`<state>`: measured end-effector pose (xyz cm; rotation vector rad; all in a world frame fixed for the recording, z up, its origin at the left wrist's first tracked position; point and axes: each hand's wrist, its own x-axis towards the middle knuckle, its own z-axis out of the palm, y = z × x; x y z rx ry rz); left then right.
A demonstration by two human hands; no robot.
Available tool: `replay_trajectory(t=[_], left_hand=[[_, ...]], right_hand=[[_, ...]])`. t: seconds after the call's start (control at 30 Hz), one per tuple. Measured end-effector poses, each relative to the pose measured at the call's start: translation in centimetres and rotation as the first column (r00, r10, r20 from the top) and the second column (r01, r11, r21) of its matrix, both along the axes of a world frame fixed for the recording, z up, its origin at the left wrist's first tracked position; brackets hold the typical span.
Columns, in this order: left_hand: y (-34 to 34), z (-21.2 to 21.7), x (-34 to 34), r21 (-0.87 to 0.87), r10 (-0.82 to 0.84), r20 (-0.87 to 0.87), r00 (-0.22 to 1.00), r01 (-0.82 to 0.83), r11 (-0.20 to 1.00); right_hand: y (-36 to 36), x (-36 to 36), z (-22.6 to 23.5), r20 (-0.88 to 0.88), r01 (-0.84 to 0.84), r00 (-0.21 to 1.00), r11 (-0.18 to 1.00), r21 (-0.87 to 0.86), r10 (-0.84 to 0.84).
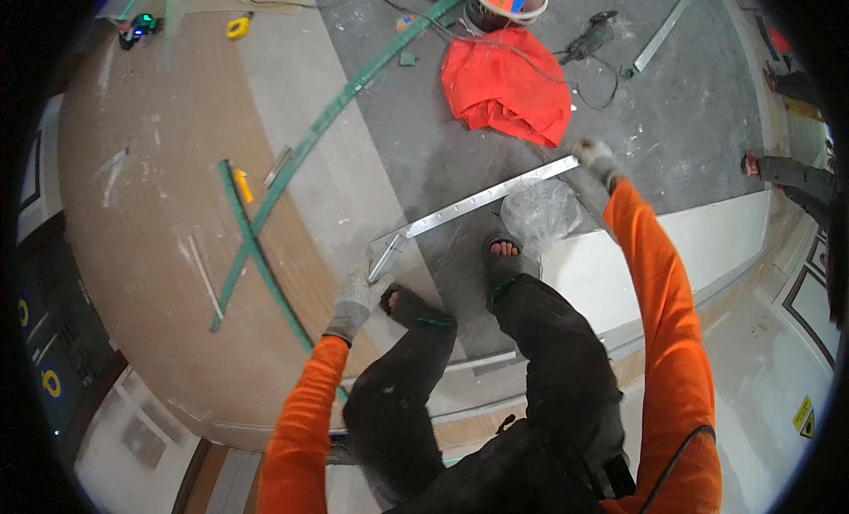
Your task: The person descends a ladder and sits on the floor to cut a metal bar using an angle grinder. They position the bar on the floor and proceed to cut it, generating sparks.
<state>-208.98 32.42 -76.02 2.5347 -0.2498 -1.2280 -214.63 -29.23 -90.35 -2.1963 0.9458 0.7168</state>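
A long silver metal profile [491,195] with a row of holes stretches across in front of me. At its left end a short section [386,258] angles back toward me; whether it is bent or a separate piece I cannot tell. My left hand [356,302], in a grey-white glove, is closed on the end of that short section. The far right end of the profile is in my gloved right hand [598,162], its fingers closed around it. A crumpled clear plastic bag [538,211] lies just under the profile, near my right foot.
Long green strips [318,129] cross on the floor at left, beside a yellow-handled tool [242,185]. Ahead lie a red cloth [506,85], a bucket [522,17], a corded power tool [591,38] and a metal strip [661,32]. Another person's legs [800,178] show at right.
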Motion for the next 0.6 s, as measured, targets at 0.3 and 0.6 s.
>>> replay_trajectory(t=[0.3,0.6], left_hand=[[-4.9,-17.5,3.9,0.077,-0.574,0.115,0.811,0.569,0.819],[-2.8,-25.8,0.3,0.133,-0.68,0.442,0.585,0.707,0.694]], right_hand=[[-15.1,16.2,-10.3,0.517,0.545,0.782,0.785,-0.295,-0.348],[-28.8,19.1,-13.8,0.598,0.832,0.479,0.549,-0.078,-0.642]])
